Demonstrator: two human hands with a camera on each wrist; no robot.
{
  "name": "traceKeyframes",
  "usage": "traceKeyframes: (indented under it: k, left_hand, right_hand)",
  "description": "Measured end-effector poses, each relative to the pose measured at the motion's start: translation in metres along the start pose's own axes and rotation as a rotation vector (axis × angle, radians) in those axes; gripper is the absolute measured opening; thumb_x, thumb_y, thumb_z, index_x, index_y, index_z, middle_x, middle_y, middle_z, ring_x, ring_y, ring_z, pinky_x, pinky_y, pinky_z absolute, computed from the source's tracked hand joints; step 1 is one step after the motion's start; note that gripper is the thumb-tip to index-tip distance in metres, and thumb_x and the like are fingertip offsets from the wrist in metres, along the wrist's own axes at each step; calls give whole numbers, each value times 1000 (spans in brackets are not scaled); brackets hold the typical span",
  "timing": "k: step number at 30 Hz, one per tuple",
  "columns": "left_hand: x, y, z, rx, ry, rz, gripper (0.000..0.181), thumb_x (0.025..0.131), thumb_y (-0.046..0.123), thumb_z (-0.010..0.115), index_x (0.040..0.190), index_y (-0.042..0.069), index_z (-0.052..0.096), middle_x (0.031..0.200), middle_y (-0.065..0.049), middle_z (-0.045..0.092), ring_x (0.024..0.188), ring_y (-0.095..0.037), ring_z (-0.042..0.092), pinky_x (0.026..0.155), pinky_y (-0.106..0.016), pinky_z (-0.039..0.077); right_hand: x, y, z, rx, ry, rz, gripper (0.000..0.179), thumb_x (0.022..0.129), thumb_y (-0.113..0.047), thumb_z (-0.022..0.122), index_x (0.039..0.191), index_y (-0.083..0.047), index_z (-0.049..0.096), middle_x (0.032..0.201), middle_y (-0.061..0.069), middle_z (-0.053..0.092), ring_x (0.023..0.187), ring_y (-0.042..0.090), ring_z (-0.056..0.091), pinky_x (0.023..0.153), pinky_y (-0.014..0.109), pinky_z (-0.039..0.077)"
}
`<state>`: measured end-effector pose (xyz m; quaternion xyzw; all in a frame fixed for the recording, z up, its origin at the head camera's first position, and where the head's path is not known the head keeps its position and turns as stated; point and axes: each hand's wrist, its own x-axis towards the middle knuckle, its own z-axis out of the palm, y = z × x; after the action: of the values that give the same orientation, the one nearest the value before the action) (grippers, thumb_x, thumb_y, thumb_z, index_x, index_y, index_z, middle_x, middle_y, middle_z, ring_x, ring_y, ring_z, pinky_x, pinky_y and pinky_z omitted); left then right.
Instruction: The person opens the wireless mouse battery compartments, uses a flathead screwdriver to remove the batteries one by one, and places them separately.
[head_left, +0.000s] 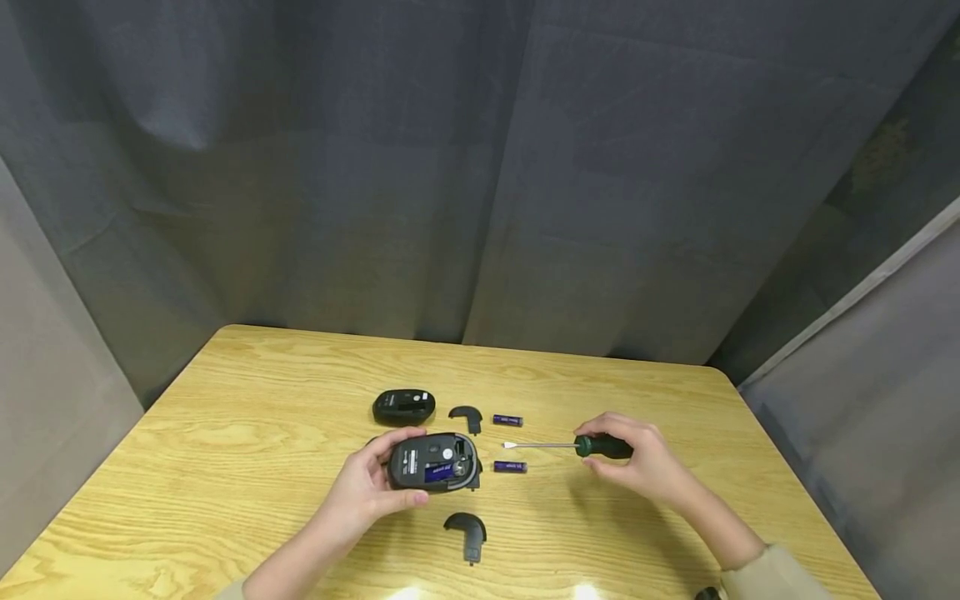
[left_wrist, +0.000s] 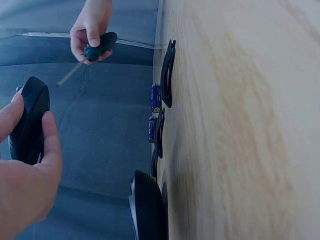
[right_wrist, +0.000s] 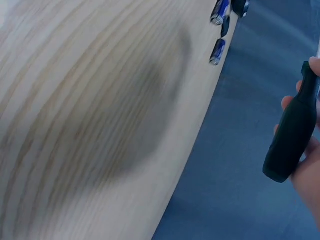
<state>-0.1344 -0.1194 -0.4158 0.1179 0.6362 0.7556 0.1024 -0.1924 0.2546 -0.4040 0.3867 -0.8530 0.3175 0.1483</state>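
Note:
My left hand (head_left: pixel 367 483) grips a black computer mouse (head_left: pixel 408 468) above the table, underside up, thumb and fingers on opposite sides. A blue battery (head_left: pixel 439 472) lies in the mouse's uncovered compartment. To the right, my right hand (head_left: pixel 630 454) holds a screwdriver (head_left: pixel 603 447) by its dark green handle, the metal shaft (head_left: pixel 543 445) pointing left toward the mouse. Its tip is apart from the mouse. In the left wrist view, the held mouse (left_wrist: pixel 31 122) is seen side-on. The right wrist view shows the screwdriver handle (right_wrist: pixel 295 125) in my fingers.
Another mouse (head_left: pixel 405 407) lies underside up behind my left hand. Two blue batteries (head_left: pixel 507 420) lie between the hands. Curved black battery covers (head_left: pixel 467 533) rest on the wooden table (head_left: pixel 300 383), one partly hidden under the held mouse. Dark curtains (head_left: pixel 450 167) hang behind.

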Motion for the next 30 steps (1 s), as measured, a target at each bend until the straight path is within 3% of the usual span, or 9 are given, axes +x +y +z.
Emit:
traceKeyframes:
  k: [9,14,21,30]
  left_hand:
    - [-2,1,-4,22,1,7,82,63,-4,80,136,2,43,136,-24,42,120,-31,53,94,-31,50]
    - [-2,0,-6,34,8,-1,83,63,-5,80,137,0,41,136,-24,42,119,-32,53,93,-30,50]
    - [-3,2,-7,44,12,-10,82,64,-3,80,136,2,43,135,-24,44,119,-31,54,94,-29,50]
    - [-2,1,-7,52,17,-17,80,64,-2,80,136,4,44,134,-25,44,118,-32,54,93,-30,50]
  right_hand:
    - [-11,32,3,-90,-13,90,43,72,-5,80,107,-24,65,99,-8,66,86,7,63,69,26,56]
    - [-18,49,2,-137,-32,156,38,71,-8,81,105,-19,67,98,-7,67,87,8,62,72,28,56]
    - [-25,68,0,-161,-101,320,34,75,-14,80,107,-14,69,100,-5,66,89,15,61,74,37,55]
    - [-28,83,-1,-188,-144,431,31,76,-11,77,106,-10,69,98,2,67,89,21,62,75,40,54]
